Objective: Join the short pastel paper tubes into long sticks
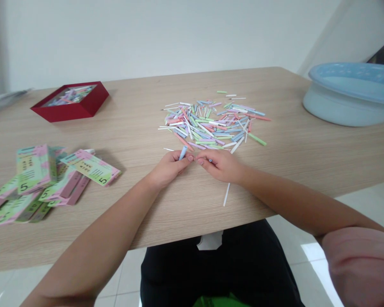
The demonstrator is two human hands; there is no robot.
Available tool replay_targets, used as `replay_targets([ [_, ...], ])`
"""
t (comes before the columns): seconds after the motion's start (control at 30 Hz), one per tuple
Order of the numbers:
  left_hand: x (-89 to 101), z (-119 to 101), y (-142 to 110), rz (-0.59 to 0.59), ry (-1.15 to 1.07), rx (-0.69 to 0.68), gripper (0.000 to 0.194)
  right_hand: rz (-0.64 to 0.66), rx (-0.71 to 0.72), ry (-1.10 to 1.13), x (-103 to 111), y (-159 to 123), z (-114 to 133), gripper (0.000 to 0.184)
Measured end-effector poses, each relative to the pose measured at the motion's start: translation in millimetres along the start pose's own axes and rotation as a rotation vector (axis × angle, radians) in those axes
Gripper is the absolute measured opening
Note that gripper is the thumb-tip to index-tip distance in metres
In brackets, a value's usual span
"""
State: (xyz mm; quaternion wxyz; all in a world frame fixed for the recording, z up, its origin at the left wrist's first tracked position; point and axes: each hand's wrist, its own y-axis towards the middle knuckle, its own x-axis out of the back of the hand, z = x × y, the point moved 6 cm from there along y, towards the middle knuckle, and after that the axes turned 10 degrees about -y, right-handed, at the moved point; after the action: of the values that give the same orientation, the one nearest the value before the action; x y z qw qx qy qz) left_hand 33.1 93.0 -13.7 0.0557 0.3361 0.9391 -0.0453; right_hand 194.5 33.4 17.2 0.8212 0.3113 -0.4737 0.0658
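My left hand (174,165) is closed around a light blue pen-like tube (183,152), which sticks up between thumb and fingers. Close beside it, fingertips almost meeting, my right hand (220,165) is pinched on a small blue piece (210,160) of which only the end shows. Just beyond both hands lies a loose pile of slim pastel tubes and white sticks (211,123), in blue, green, pink, purple and white. A thin white stick (226,194) lies on the table, near my right wrist.
On the left, several pink-and-green cartons (36,168) marked 5 are heaped. Behind them stands a red box (72,111) holding more pastel pieces. A light blue basin (348,104) stands at the right. The wooden table's front edge (179,237) is close to my lap.
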Motion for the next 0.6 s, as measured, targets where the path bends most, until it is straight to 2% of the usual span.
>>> replay_targets([
  [0.17,8.2,2,3,-0.049,-0.119,-0.021,0.025,0.012,0.022,-0.108,8,3,-1,0.026],
  [0.27,13.3,5,7,-0.107,-0.201,-0.003,0.02,0.146,0.046,-0.246,29,2,8,0.037],
  [0.37,15.1,8,9,-0.14,-0.227,0.012,0.018,0.332,-0.139,-0.408,55,-19,18,0.049],
  [0.43,13.9,9,10,-0.126,-0.229,0.001,0.018,0.428,-0.342,-0.552,63,-46,22,0.053],
  [0.5,12.2,9,10,-0.105,-0.207,-0.012,0.018,0.527,-0.558,-0.632,58,-78,22,0.058],
  [0.6,9.6,9,9,-0.1,-0.111,-0.026,0.016,0.616,-0.697,-0.606,33,-111,21,0.055],
])
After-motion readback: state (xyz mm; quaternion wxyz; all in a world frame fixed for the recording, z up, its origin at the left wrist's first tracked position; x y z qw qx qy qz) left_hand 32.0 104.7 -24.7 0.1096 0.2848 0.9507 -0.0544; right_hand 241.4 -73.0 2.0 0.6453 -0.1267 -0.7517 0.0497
